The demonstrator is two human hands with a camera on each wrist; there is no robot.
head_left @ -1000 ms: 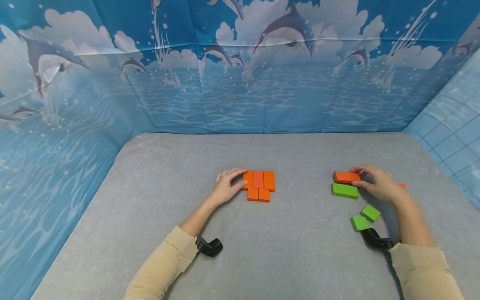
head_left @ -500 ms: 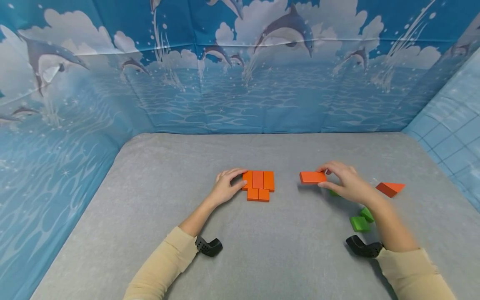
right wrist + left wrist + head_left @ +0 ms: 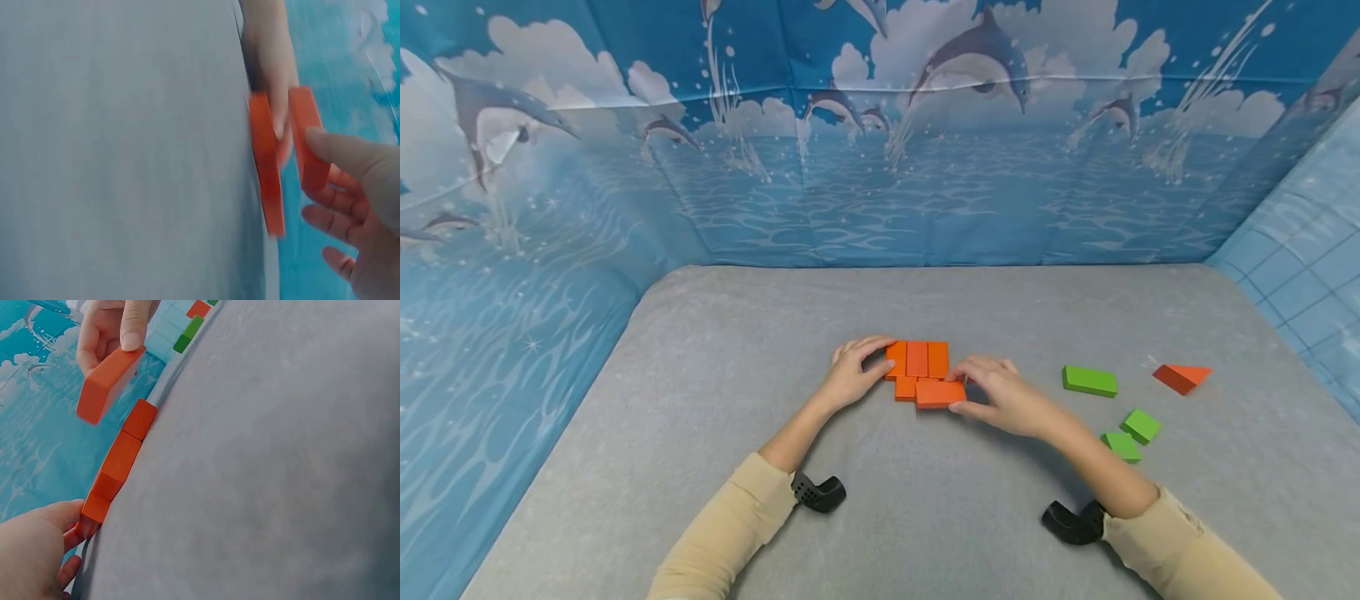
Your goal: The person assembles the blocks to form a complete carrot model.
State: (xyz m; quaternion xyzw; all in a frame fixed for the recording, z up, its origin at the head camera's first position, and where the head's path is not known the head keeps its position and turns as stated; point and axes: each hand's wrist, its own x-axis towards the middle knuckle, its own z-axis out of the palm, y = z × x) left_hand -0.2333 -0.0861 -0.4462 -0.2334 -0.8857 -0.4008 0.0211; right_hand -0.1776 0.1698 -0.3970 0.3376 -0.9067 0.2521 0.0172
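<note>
Several flat orange blocks (image 3: 917, 359) lie joined on the grey surface, three side by side with smaller ones along their near edge. My left hand (image 3: 853, 372) holds the leftmost block at its outer edge, thumb near and a finger far. My right hand (image 3: 1002, 395) pinches another orange block (image 3: 939, 393) by its right end. The left wrist view shows that block (image 3: 107, 387) raised above the joined row (image 3: 120, 457). Seen from the right wrist, the thumb (image 3: 337, 149) presses on its face. In the head view it hides part of the near blocks.
To the right lie a long green block (image 3: 1089, 381), two small green blocks (image 3: 1141, 426) and an orange triangular block (image 3: 1182, 377). A blue dolphin-print curtain (image 3: 865, 183) stands behind the grey surface (image 3: 760, 317). Black devices (image 3: 820, 494) sit at both wrists.
My right hand has picked up the orange block beside the long green one and carried it left to just over the near edge of the joined blocks. My left hand has stayed put.
</note>
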